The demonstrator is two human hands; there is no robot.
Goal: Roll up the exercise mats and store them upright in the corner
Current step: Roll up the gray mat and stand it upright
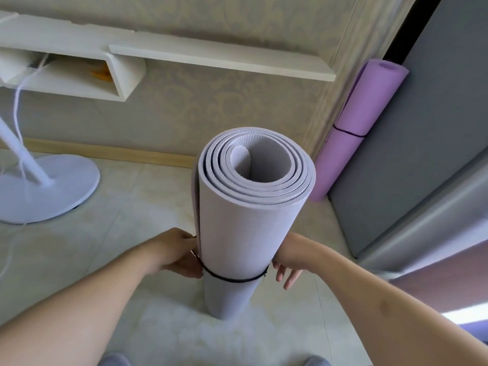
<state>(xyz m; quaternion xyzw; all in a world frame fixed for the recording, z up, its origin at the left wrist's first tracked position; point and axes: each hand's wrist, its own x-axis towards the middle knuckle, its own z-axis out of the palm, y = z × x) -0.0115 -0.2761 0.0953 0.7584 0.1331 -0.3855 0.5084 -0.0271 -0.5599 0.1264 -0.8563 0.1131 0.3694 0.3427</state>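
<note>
1. A person's left hand (182, 256) pinches the black band (232, 279) circling the grey mat (245, 223); the right hand (286, 272) hangs open just beside the band.
2. The grey mat stands upright on the tiled floor (105, 247).
3. Beyond the grey mat, a purple mat (351, 133) stands in the corner.

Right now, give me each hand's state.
Left hand: pinching the black band at the grey rolled mat.
Right hand: fingers loose, beside the mat; grip cannot be told.
</note>
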